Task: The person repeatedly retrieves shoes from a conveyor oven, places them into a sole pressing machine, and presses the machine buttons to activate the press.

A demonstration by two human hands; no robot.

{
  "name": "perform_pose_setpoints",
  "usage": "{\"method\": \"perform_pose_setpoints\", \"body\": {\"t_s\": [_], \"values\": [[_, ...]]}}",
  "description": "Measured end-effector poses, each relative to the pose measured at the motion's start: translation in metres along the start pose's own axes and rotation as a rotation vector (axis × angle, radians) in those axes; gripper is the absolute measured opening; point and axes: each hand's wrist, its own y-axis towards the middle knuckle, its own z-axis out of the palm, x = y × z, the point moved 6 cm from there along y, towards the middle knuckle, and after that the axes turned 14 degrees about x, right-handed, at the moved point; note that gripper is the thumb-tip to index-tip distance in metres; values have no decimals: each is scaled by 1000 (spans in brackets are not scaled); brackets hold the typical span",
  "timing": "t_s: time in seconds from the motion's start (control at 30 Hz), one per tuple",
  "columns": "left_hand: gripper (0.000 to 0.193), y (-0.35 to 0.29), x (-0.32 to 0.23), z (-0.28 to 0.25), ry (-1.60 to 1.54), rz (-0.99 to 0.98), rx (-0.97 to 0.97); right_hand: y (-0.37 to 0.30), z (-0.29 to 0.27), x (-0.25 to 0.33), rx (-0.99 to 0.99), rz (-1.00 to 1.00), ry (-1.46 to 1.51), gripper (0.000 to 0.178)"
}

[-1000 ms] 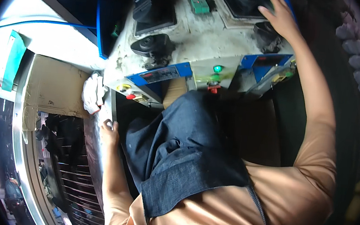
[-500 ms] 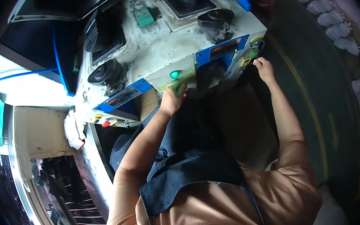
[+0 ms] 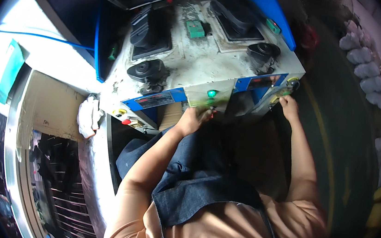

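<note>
Both hands reach to the front of a worn white machine (image 3: 195,68). My left hand (image 3: 191,120), fingers curled, is at the middle front panel (image 3: 198,100), just below a lit green button (image 3: 211,94). A red knob (image 3: 212,115) shows beside its fingertips; whether they grip it is hidden. My right hand (image 3: 290,109) is at the small control panel (image 3: 274,100) on the machine's right front corner. Its fingers are bent together by the switches, and what they hold, if anything, is too small to make out.
Black shoe-shaped forms (image 3: 145,31) and black round-topped fixtures (image 3: 146,70) stand on the machine top, with a green box (image 3: 195,28) between. White gloves (image 3: 89,116) hang at the left by a cardboard sheet (image 3: 55,105). White bundles (image 3: 367,69) line the far right.
The view has shifted, so the machine sits further right and lower in it. My right hand remains beside the right control panel, and my left stays below the lit green button.
</note>
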Motion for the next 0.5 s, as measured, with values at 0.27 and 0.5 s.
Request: {"method": "perform_pose_setpoints", "body": {"t_s": [0.27, 0.5], "values": [[30, -203, 92, -103, 47, -236, -644, -98, 47, 197, 1002, -210, 534, 20], [29, -355, 162, -133, 625, -870, -954, -57, 37, 409, 851, -876, 527, 25]]}}
